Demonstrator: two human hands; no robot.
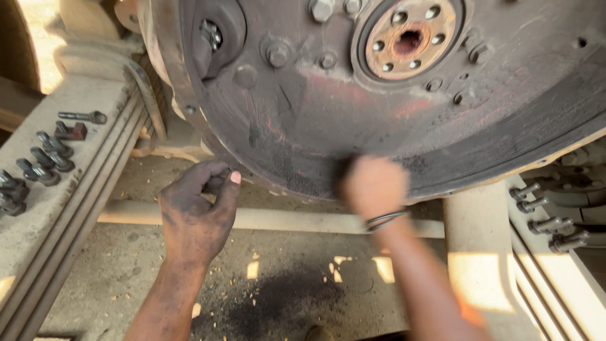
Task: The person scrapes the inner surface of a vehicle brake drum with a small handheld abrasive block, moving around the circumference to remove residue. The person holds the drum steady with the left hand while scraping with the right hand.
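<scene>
Rust-stained and soot-dark steel is making up the big round housing that is filling the upper part of the view, hanging above the ground between two frame rails; its lower rim is curving down toward both hands. At its upper right a rusty flange with a ring of bolt holes is sitting in a recess; several bolt heads are dotting the face to its left. The left hand, blackened with grime, is gripping the lower edge of the housing, fingers curled behind the rim and thumb pressing on the front; its grip is clenched on that rim. The right hand is blurring with motion against the bottom of the housing face, a dark band circling its wrist; whether its grip is closed round anything cannot be told. Below them a pale crossbar is running across; black dust is lying on the sunlit ground beneath. On the left rail a row of loose bolts is lying; on the right rail more bolts are sticking out.
</scene>
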